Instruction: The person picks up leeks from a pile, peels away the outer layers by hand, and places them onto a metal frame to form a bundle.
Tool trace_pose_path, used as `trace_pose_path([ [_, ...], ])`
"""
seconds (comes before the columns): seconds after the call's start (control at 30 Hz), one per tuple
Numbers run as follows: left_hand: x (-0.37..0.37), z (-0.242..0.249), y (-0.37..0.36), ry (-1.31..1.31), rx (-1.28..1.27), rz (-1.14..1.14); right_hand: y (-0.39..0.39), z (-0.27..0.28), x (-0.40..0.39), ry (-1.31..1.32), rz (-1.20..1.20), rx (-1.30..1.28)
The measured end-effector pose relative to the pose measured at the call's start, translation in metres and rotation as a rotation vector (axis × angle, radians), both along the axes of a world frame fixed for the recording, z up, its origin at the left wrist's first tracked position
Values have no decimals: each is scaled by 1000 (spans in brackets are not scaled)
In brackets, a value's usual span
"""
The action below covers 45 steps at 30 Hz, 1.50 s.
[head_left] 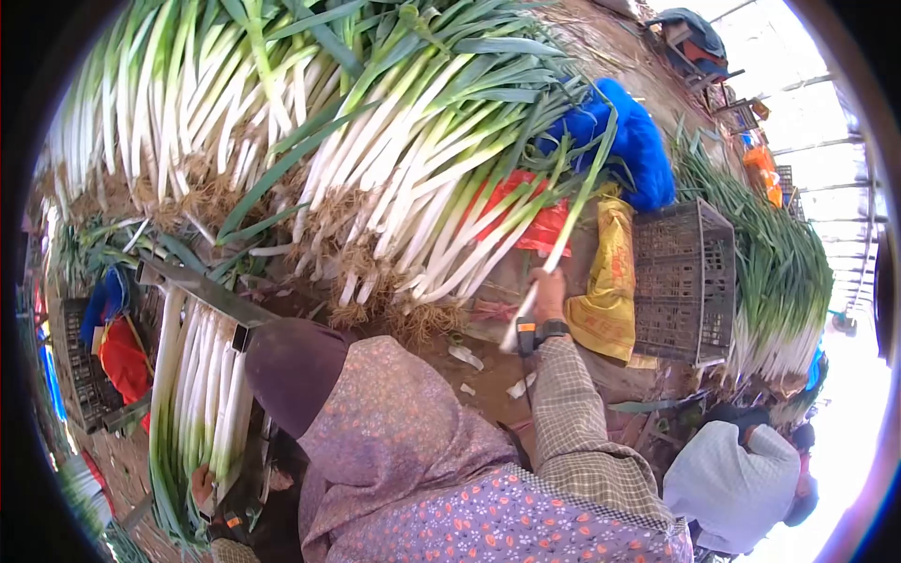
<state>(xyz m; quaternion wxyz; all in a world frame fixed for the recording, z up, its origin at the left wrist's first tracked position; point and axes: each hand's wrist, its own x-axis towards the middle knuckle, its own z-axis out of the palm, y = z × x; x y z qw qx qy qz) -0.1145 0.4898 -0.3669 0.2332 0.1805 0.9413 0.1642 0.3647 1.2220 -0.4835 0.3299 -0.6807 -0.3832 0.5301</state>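
Filling the near foreground, a patterned floral cloth (450,488) drapes in soft folds over the person's front, purple with small orange flowers; at the lower left the left hand (203,485) rests at the end of a tray of trimmed leeks (202,394), long smooth white stalks lying side by side in a metal trough (202,291); whether its fingers grip anything cannot be told. Further out, the right arm stretches forward in a checked sleeve (572,413) with a dark watch (547,330) at the wrist; the right hand (549,289) is closed around a single leek (554,253), a slim stalk running from a pale white base below the fist to green leaf above, held tilted before the heap. Beyond lies a large pile of leeks (394,169), glossy white shafts with stringy brown roots; a red bag (526,211), yellow sack (610,281), blue cloth (638,141) and dark lattice plastic crate (685,281) sit to its right; another person's pale sleeve (732,479) shows lower right.
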Motion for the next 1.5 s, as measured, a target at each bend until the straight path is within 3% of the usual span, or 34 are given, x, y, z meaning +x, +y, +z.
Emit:
trace_pose_path([
  [0.03, 0, 4, 2, -28, 14, 12, -8, -6, -12, -7, 30, -70],
  [0.1, -6, -8, -19, -86, 60, 42, -5, -75, -16, -208, 231, -213],
  [0.13, -5, -6, -20, -107, 26, 55, -4, -109, -24, -319, 295, -97],
  [0.2, -6, -1, -21, -151, -40, 79, -14, -79, -73, -287, 86, 120],
  [0.27, -9, -15, -38, -142, -6, 117, -5, -59, -111, -324, -20, 111],
  [0.3, -7, -15, -42, -162, 37, 170, 5, -75, -121, -475, -53, 48],
  [0.4, -2, -7, -33, -196, 54, 250, 13, -86, -134, -458, -122, -128],
  [0.53, -2, 0, -22, -207, 21, 233, 14, -64, -104, -112, 43, 79],
  [0.57, -4, -3, -26, -206, 7, 199, 10, -31, -98, 183, 64, 93],
  [0.6, -3, -2, -23, -207, 15, 214, 6, -15, -89, 259, 24, 126],
  [0.7, -6, -4, -20, -234, 35, 224, -5, 21, -54, 552, -17, -54],
  [0.77, -20, -25, -43, -251, 61, 227, -2, -14, -35, 728, -42, -209],
  [0.83, -10, -14, -29, -112, -22, 132, -5, -19, -44, 840, -30, -326],
  [0.97, 3, 0, -11, -13, -80, 105, 0, -52, -47, 765, 73, -296],
  [1.2, 9, 3, -11, -75, -8, 135, 6, -78, -122, 536, -89, -210],
  [1.23, 11, 4, -13, -72, -4, 130, 8, -82, -139, 402, -166, -82],
  [1.37, 16, 12, -5, -66, -54, 120, 11, -54, -182, 91, -66, 195],
  [1.47, 21, 13, -3, -41, -46, 136, 15, -34, -200, -693, -41, -149],
  [1.5, 22, 14, -3, -53, -38, 140, 22, -53, -198, -639, -46, -172],
])
